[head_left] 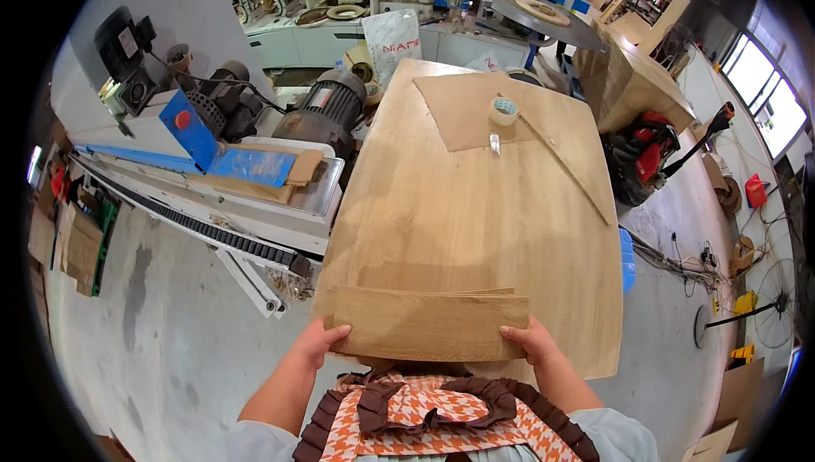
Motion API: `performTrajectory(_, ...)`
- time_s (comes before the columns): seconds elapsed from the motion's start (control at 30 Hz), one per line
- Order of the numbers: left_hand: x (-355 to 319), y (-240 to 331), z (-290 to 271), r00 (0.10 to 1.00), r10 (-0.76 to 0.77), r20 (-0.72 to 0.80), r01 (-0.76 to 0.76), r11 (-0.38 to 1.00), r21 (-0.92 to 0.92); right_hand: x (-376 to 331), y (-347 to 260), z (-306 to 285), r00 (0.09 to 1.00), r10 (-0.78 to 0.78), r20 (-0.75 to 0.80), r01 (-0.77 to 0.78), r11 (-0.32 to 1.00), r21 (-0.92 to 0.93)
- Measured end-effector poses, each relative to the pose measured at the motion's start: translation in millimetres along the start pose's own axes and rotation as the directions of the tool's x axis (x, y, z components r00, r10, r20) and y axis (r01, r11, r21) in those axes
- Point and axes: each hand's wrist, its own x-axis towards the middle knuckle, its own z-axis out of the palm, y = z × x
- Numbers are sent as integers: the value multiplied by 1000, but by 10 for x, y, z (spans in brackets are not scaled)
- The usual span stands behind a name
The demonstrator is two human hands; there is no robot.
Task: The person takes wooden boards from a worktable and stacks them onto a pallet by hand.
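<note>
A small stack of thin wood-grain boards point(429, 324) is held level across the near end of a large wood-grain tabletop point(441, 207). At its left end is my left hand point(321, 340), closed with the thumb on top. My right hand point(531, 341) grips the right end the same way, its fingers hidden beneath. The upper edges of the boards are slightly out of line. Farther off on the tabletop lies a brown sheet point(454, 106), with a roll of tape point(503, 112) standing on it. A small silvery piece point(495, 143) lies nearby, and a long thin strip point(564, 169) slants across the right side.
To the left stands a machine with a dark electric motor point(327, 106), a red button point(182, 120) and a black cable chain point(195, 212). A red and black machine point(649, 156) sits right of the table. Behind are a white bag point(392, 42) and a round metal table point(543, 21).
</note>
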Motion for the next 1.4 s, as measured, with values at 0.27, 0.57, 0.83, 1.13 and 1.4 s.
performTrajectory(0.27, -89, -237, -57, 925, 380, 17, -379, 923, -64, 141, 151, -193, 949, -314, 32, 313, 950, 13)
performTrajectory(0.57, -161, -394, -62, 707, 671, 224, -638, 468, 611, -79, 443, -451, 823, -515, 241, 569, 747, -345)
performTrajectory(0.83, 119, -584, -370, 935, 144, 324, -337, 643, 688, 126, 499, -608, 797, -414, 440, 596, 425, -681)
performTrajectory(1.13, -11, -289, -212, 789, 344, 510, -462, -216, 860, 60, 393, -448, 735, -499, 458, 662, 384, -644)
performTrajectory(1.4, -2, 117, -188, 930, 156, 333, -337, 723, 603, -502, 513, -229, 819, -562, 114, 522, 650, -553)
